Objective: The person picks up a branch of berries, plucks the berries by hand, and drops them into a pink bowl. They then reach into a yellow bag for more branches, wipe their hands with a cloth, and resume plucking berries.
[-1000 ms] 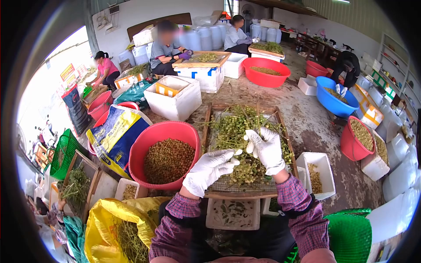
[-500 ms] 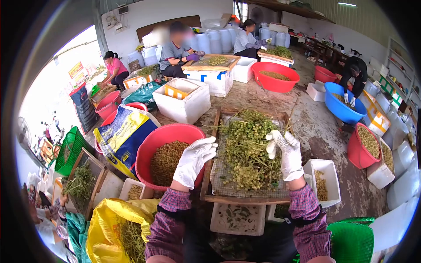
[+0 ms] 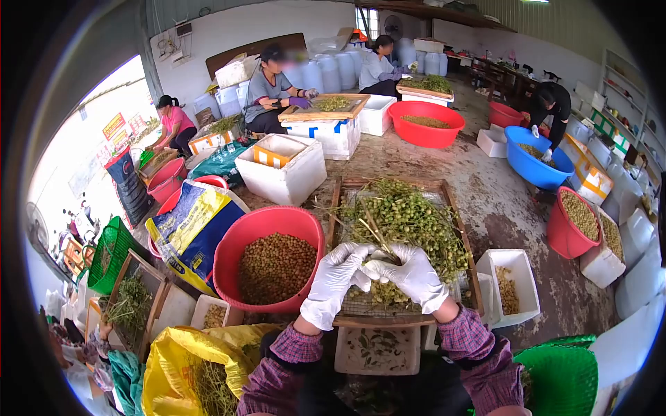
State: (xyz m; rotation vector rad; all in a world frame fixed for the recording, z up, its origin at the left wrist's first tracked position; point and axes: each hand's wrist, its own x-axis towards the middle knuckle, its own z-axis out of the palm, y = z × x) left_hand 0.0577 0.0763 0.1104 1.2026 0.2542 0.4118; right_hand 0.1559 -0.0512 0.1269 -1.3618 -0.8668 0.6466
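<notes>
My left hand [image 3: 334,286] and my right hand [image 3: 411,279], both in white gloves, meet above the near part of a wood-framed mesh screen [image 3: 338,208]. My right fingers are closed on a few thin plant stems [image 3: 378,234] that point up and away. Close against them, my left fingers are pinched together; what they hold, if anything, is hidden. Green stems with small round fruits [image 3: 409,215] lie heaped on the screen beyond my hands. Left of the screen, a red tub [image 3: 229,270] holds loose round fruits [image 3: 277,267].
A white foam box [image 3: 528,295] with fruits stands right of the screen. At lower left is a yellow sack [image 3: 163,374] of stems; at lower right, a green basket [image 3: 565,374]. Another foam box [image 3: 291,177] is ahead. Several people work around the room, one at a blue tub [image 3: 534,173].
My hands have come together from the screen's two sides, and my right hand now holds stems. The heap sits farther back and right on the screen. The whole view has shifted slightly.
</notes>
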